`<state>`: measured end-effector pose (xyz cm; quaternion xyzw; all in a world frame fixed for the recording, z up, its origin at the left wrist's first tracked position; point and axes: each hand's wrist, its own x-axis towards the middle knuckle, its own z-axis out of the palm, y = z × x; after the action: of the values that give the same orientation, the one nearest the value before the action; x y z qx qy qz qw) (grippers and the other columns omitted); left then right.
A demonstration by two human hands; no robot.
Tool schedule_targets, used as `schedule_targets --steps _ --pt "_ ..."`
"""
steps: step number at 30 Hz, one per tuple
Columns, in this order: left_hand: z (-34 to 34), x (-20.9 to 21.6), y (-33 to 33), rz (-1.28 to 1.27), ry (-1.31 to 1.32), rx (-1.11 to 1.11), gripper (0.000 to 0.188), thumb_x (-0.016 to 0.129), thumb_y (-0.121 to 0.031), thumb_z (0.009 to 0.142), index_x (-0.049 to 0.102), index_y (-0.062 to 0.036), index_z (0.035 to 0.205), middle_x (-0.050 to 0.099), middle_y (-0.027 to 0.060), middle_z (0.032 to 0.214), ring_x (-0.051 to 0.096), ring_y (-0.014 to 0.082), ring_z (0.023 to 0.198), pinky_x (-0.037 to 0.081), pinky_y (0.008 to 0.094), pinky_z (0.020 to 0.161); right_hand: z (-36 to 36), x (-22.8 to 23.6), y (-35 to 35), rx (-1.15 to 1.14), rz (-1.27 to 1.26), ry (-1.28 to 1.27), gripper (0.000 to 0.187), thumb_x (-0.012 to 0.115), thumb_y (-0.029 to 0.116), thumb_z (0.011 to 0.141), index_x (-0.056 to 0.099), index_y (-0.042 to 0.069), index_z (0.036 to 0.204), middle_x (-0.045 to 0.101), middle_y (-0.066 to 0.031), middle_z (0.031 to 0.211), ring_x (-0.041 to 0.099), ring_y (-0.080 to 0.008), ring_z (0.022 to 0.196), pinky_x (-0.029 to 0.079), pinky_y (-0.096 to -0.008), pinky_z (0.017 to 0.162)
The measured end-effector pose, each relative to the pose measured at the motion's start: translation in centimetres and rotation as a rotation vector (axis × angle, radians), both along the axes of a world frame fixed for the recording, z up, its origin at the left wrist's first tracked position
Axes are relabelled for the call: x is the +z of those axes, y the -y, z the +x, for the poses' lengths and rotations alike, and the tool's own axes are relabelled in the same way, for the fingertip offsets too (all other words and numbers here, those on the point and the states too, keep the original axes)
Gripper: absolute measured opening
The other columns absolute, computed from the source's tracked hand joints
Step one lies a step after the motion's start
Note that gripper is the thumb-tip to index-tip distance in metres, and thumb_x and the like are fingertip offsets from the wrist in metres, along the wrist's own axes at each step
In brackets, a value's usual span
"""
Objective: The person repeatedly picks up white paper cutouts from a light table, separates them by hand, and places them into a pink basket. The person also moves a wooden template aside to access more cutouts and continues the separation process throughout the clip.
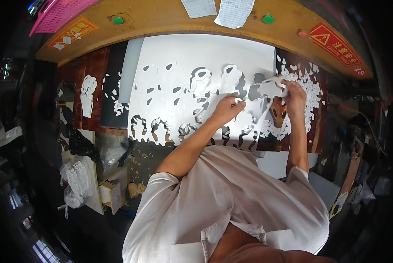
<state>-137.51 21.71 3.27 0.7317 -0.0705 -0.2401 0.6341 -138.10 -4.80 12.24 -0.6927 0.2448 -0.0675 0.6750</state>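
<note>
A large white sheet [161, 48] lies across the work table, with cut outlines and several cut-through openings in it. My right hand [296, 95] is at the sheet's right edge, its fingers closed on a thin white cut-out piece [271, 89] with notched edges. Left of it, my left hand [227, 109] is over the sheet with fingers pinched together; a small white bit shows at the fingertips, too small to name. Just below the cut-out piece sits a brown tapered block [277, 113] with dark oval holes, partly covered by the white material.
Small white scraps [312, 92] are heaped on the right, and a few lie on the black strip [111, 87] at left. A stack of white cut pieces [88, 94] rests at far left. A yellow machine beam [161, 22] with green buttons runs across the back.
</note>
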Motion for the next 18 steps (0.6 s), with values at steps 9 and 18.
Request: schedule_targets --steps 9,18 --pt "1.5 0.3 2.3 -0.092 -0.134 0.089 0.049 0.071 -0.048 0.1 0.073 0.0013 0.102 0.07 0.0086 0.09 0.063 0.0162 0.086 0.052 0.0328 0.082 -5.4 0.3 0.5 -0.008 0.421 0.3 0.023 0.059 0.017 0.105 0.067 -0.004 0.107 0.066 -0.0068 0.091 0.062 -0.0155 0.069 0.052 -0.0274 0.063" --pt "3.1 -1.2 4.8 -0.157 -0.356 0.144 0.04 0.065 -0.039 0.105 0.075 -0.0009 0.103 0.071 0.0054 0.09 0.06 0.0158 0.084 0.048 0.0323 0.084 -6.2 5.3 8.7 -0.268 0.566 0.387 0.02 0.06 0.019 0.104 0.065 0.001 0.111 0.067 -0.0076 0.086 0.062 -0.013 0.069 0.05 -0.0262 0.06"
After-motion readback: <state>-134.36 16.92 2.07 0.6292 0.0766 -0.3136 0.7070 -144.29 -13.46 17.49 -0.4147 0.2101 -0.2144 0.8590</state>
